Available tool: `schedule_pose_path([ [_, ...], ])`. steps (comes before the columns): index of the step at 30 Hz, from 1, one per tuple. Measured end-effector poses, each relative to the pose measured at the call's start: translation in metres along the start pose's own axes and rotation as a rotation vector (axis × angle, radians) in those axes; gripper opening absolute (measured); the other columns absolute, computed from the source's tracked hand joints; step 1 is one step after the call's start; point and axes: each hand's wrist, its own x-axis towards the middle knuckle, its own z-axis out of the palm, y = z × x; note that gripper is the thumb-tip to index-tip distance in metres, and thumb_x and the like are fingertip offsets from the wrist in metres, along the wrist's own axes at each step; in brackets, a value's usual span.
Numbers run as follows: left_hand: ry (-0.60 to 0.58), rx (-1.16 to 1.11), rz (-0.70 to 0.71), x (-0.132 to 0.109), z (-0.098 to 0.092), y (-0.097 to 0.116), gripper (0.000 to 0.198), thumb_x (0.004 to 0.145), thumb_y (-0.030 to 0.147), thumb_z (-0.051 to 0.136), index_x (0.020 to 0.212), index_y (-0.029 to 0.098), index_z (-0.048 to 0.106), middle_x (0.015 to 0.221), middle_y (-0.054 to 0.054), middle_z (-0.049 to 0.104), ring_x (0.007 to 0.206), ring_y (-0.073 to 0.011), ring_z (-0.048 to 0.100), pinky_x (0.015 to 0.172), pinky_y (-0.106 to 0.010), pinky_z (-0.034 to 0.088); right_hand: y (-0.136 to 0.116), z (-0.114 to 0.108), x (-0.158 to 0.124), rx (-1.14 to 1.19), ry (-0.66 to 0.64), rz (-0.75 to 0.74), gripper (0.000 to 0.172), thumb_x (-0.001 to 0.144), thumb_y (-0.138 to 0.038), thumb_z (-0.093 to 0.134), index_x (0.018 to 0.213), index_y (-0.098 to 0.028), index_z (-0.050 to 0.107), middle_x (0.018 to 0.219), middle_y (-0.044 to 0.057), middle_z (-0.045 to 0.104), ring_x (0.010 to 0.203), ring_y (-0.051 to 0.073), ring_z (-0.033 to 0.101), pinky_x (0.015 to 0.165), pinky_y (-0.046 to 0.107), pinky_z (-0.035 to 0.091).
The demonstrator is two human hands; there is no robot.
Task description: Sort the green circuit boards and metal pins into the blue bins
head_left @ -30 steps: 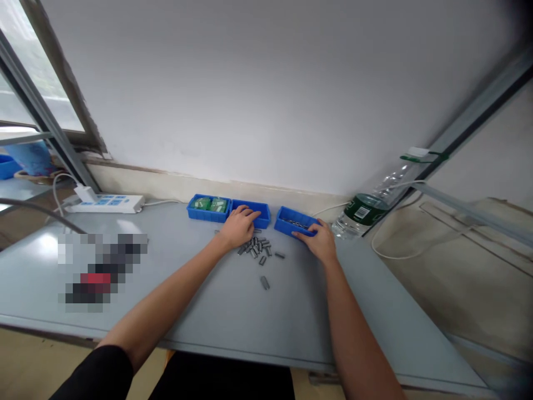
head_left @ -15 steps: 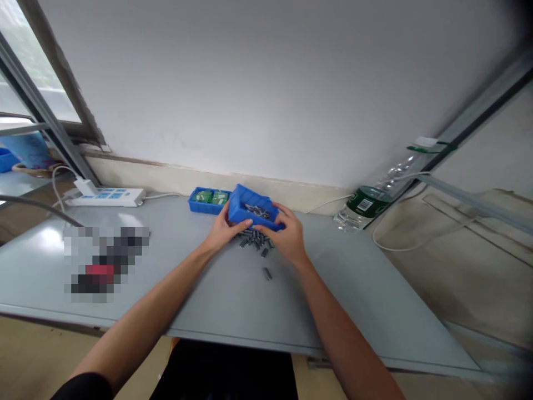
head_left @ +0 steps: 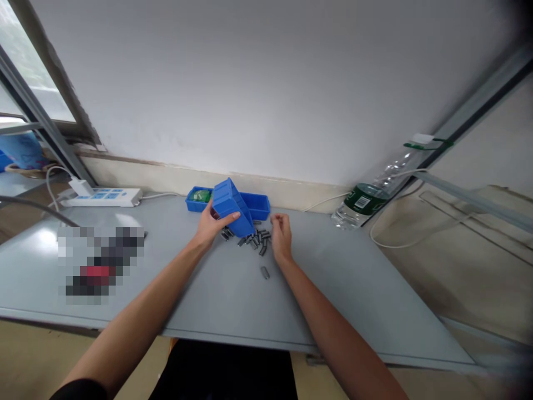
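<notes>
My left hand (head_left: 209, 225) grips a blue plastic bin (head_left: 233, 208) by its side, thumb over the edge, and holds it steeply tilted above the table. Under and beside it lies a loose pile of small dark metallic pieces (head_left: 259, 239), with a single piece (head_left: 265, 272) apart, nearer to me. Just right of the pile is my right hand (head_left: 282, 239), its fingers curled together; whether anything is between them is hidden. Behind the bin sits a low blue tray (head_left: 260, 206), with green items (head_left: 200, 195) in its left part.
A white power strip (head_left: 104, 197) with a plug and cables lies at the back left. In front of it is a blurred-out dark and red object (head_left: 100, 266). A clear bottle with a green label (head_left: 366, 198) leans at the right by the metal frame.
The bin has gone from both hands to my left hand alone and tipped over more steeply. My right hand has let go and come down beside the pile. More of the tray behind shows.
</notes>
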Motion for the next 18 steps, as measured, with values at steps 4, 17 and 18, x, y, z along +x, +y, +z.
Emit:
schedule_pose_path([
  [4, -0.027, 0.066, 0.024, -0.003, 0.003, 0.005, 0.074, 0.056, 0.052, 0.096, 0.115, 0.019, 0.065, 0.110, -0.011, 0.076, 0.108, -0.0336, 0.071, 0.094, -0.049, 0.061, -0.005, 0.002, -0.003, -0.057, -0.145, -0.206, 0.021, 0.097, -0.042, 0.050, 0.090, -0.023, 0.058, 0.095, 0.007, 0.066, 0.094, 0.023, 0.062, 0.089, 0.036, 0.051],
  [17, 0.009, 0.092, 0.015, -0.002, 0.002, 0.007, 0.091, 0.056, 0.049, 0.098, 0.132, 0.017, 0.059, 0.124, -0.015, 0.071, 0.120, -0.0355, 0.067, 0.104, -0.051, 0.056, 0.007, -0.003, 0.001, -0.289, -0.614, -0.591, 0.030, 0.084, -0.012, 0.060, 0.110, -0.021, 0.070, 0.118, 0.008, 0.073, 0.116, 0.026, 0.062, 0.108, 0.044, 0.043],
  [18, 0.010, 0.099, 0.015, -0.002, 0.002, 0.006, 0.093, 0.056, 0.048, 0.098, 0.134, 0.017, 0.058, 0.126, -0.016, 0.070, 0.121, -0.0359, 0.066, 0.105, -0.052, 0.055, 0.006, -0.003, 0.001, -0.284, -0.605, -0.587, 0.029, 0.084, -0.013, 0.060, 0.110, -0.021, 0.070, 0.116, 0.008, 0.074, 0.115, 0.026, 0.063, 0.107, 0.044, 0.044],
])
